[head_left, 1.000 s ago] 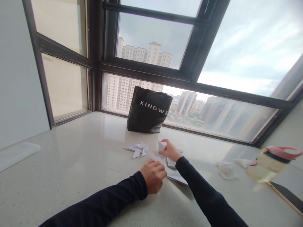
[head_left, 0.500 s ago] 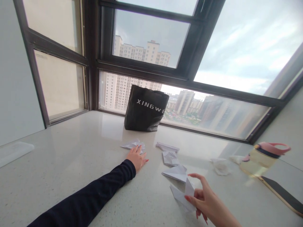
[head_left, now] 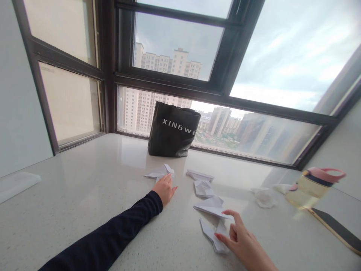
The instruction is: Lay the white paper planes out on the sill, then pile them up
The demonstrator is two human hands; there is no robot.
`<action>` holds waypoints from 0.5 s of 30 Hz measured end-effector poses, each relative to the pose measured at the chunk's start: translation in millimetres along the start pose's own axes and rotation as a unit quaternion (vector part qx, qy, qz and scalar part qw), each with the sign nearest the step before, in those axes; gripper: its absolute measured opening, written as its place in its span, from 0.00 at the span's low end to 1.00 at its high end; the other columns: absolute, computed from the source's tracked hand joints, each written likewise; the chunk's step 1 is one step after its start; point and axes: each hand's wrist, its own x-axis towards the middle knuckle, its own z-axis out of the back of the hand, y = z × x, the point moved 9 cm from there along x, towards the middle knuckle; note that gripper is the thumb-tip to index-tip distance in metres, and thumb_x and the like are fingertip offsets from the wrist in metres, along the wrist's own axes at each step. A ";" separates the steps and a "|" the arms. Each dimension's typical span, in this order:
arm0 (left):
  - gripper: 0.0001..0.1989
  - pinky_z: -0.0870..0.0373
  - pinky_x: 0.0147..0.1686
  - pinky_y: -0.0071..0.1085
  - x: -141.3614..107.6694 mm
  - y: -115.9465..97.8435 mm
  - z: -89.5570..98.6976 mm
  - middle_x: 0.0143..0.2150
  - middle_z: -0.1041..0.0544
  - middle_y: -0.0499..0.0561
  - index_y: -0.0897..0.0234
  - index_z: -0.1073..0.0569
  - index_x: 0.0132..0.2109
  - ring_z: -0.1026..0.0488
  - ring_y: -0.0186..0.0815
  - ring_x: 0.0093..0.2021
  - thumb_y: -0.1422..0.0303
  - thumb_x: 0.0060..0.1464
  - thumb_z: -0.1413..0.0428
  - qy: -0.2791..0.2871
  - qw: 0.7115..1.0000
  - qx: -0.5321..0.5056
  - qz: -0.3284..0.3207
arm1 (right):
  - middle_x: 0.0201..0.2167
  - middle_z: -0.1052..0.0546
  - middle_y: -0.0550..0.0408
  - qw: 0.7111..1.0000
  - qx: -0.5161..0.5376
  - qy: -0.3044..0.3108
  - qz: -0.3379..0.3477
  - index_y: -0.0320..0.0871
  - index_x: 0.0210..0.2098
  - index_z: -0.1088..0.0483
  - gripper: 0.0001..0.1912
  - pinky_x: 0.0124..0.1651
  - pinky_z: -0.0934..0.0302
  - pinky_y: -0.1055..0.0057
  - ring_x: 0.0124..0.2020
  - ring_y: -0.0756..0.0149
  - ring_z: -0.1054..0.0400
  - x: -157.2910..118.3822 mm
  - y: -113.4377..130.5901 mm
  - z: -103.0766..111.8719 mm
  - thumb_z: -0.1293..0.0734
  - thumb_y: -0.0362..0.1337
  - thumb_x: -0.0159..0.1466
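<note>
My left hand (head_left: 164, 190) lies on the counter with fingers stretched out. Its fingertips touch the near right edge of a folded white paper plane (head_left: 156, 174), partly hidden behind the hand. My right hand (head_left: 241, 239) curves over the nearest folded paper piece (head_left: 210, 232), thumb against its right side. The index finger arches apart from the thumb; the other fingers curl, partly hidden. By the index fingertip is another folded paper plane (head_left: 210, 205). Beyond it sit a squarish folded paper (head_left: 203, 188) and a long, narrow folded one (head_left: 199, 175), forming a rough column.
A black bag (head_left: 173, 131) stands by the window. To the right are crumpled white tissue (head_left: 263, 197), a yellowish bottle (head_left: 311, 190) with pink lid, and a dark phone (head_left: 335, 227). A flat white object (head_left: 19, 186) lies far left on the speckled counter (head_left: 84, 210).
The nearest folded paper has dropped flatter onto the counter, and my right hand has loosened around it and shifted slightly left. My left fingers have drawn back, uncovering more of their paper.
</note>
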 end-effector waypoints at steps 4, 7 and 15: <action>0.16 0.41 0.50 0.38 3.7 -7.5 5.9 0.49 0.34 0.64 0.77 0.37 0.48 0.39 0.42 0.51 0.74 0.53 0.57 -0.008 0.999 -0.020 -0.035 | 0.13 0.44 0.67 0.998 -0.007 -0.027 0.050 0.47 0.40 0.44 0.16 0.21 0.47 0.76 0.15 0.72 0.44 2.8 26.9 16.8 0.42 0.47 0.54; 0.17 0.41 0.51 0.36 -0.7 -29.5 27.7 0.52 0.36 0.60 0.73 0.39 0.50 0.42 0.38 0.53 0.78 0.54 0.61 -0.048 0.990 -0.070 -0.117 | 0.19 0.38 0.62 0.995 -0.007 -0.052 0.080 0.47 0.40 0.41 0.16 0.22 0.44 0.75 0.16 0.72 0.43 7.5 50.7 32.2 0.43 0.48 0.56; 0.20 0.50 0.57 0.27 -47.9 -118.4 65.2 0.55 0.38 0.55 0.77 0.39 0.51 0.53 0.35 0.59 0.81 0.50 0.60 -0.040 0.898 -0.104 -0.426 | 0.27 0.31 0.54 0.989 0.043 -0.052 0.129 0.44 0.41 0.36 0.18 0.24 0.41 0.73 0.20 0.71 0.40 21.7 67.2 44.1 0.41 0.47 0.55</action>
